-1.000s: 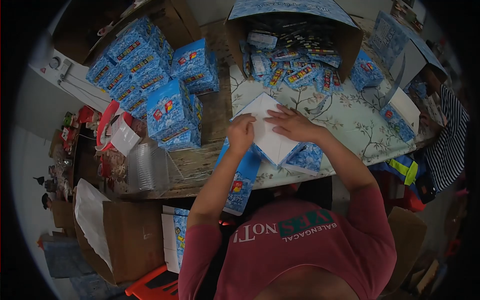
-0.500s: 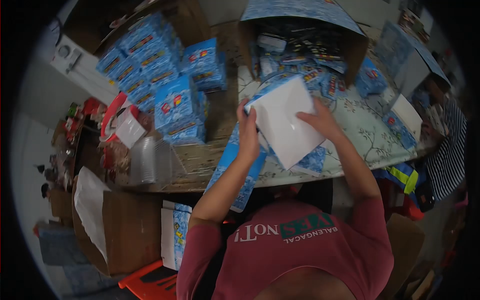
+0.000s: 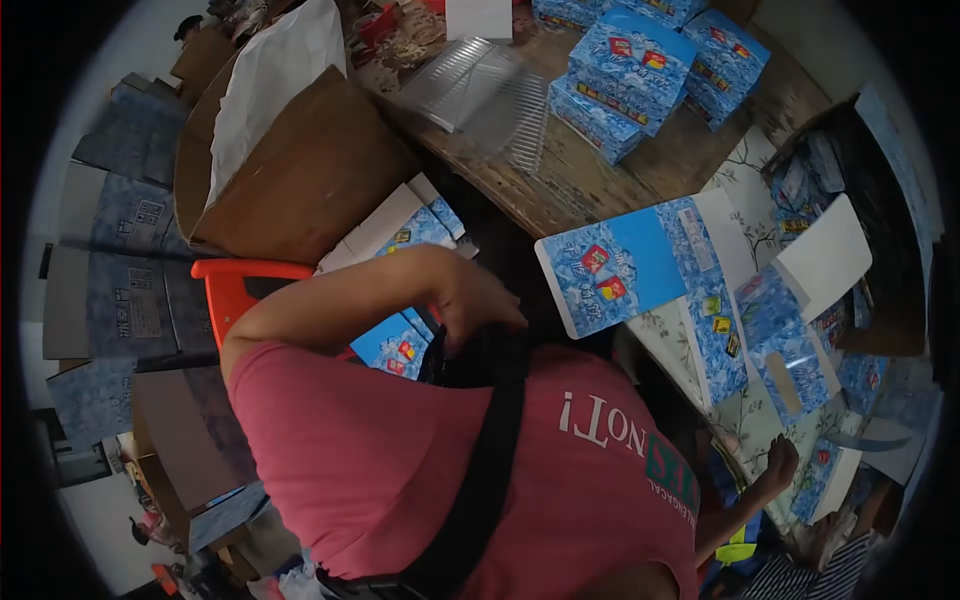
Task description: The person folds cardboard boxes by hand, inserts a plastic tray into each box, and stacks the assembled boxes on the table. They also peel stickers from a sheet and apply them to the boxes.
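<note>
Over the near edge of the desk (image 3: 660, 180) juts a flat box (image 3: 652, 265) that a bump might knock down, right hand (image 3: 778, 466) curled, left hand (image 3: 476, 304) part-hidden, neither grip clear.

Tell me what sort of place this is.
Probably a packing workshop: blue printed cardboard boxes stacked on a worn brown wooden table, an opened-out blue-and-white cardboard carton, and a large brown cardboard box.

carton (image 3: 700, 270) on table (image 3: 690, 165) (boxes (image 3: 640, 65) beyond)
</note>
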{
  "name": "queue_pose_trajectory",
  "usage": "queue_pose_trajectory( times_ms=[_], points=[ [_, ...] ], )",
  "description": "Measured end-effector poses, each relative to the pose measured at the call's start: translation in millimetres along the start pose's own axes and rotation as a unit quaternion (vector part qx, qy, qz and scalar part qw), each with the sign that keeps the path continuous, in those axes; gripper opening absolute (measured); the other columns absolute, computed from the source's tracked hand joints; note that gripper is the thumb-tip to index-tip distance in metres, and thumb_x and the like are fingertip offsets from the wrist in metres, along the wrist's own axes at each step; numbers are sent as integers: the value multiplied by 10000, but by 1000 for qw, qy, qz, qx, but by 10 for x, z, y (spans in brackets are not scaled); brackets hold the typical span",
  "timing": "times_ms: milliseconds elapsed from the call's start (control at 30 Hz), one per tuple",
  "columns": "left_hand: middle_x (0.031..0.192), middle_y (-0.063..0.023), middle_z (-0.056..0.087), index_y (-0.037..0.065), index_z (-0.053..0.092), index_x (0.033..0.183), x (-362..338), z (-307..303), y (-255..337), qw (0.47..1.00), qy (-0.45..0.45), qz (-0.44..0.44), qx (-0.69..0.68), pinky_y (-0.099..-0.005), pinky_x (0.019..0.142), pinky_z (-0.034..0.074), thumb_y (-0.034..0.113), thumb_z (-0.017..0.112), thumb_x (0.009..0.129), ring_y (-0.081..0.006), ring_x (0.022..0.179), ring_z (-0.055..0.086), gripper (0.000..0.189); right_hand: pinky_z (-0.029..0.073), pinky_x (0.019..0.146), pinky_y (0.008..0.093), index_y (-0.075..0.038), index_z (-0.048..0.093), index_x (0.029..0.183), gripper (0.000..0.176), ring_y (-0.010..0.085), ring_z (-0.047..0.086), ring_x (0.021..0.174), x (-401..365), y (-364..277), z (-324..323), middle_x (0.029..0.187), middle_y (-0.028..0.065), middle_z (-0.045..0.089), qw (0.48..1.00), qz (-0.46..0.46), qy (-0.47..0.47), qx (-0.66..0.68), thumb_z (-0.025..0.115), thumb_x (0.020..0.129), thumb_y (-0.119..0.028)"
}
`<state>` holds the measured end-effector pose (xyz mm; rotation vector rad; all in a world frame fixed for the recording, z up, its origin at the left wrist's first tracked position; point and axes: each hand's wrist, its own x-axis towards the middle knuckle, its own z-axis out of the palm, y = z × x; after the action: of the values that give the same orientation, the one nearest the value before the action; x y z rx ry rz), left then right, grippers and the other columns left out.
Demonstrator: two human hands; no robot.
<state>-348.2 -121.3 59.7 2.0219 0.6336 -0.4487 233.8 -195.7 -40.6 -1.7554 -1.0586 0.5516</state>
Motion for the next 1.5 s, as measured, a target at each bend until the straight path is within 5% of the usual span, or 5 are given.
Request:
queue_pose_trajectory(
  times_ms=[300,467,600,1067,1500],
  points=[
    [1001,-80,626,87,639,907,-617,-84,925,810,431,393,-56,-384,891,406,224,770,643,-229,1029,552,324,478,790,297,25,561,998,181,173,585,886,240,-920,1227,938,85,597,984,-96,-143,42,539,868,-100],
    [744,39,624,120,594,710,-1876,438,509,345,673,635,-157,-235,750,428,375,843,501,-84,756,567,413,470,802,290,24,555,997,177,165,581,875,473,-1045,1402,943,84,598,976,-84,-196,32,535,881,-109],
    [727,-139,640,5,598,641,-2268,306,-883,149,935,320,-43,-322,676,475,810,299,720,-229,658,600,862,466,806,288,18,555,976,170,157,578,860,640,-955,1425,942,85,603,969,-107,-220,35,529,891,-128],
    [648,-128,620,19,593,635,-2460,299,-1313,204,951,24,-232,-291,714,472,567,408,878,-207,682,605,626,469,789,273,12,562,966,166,140,579,859,534,-911,1578,916,71,605,974,-66,-218,10,538,885,-131],
    [1182,-139,537,72,471,1276,-793,1894,-1158,454,594,-311,-587,-371,950,373,513,515,855,-244,1092,497,612,486,769,276,22,548,983,148,154,593,838,472,-674,1555,918,94,611,975,-51,-217,19,533,883,-87]
  ],
)
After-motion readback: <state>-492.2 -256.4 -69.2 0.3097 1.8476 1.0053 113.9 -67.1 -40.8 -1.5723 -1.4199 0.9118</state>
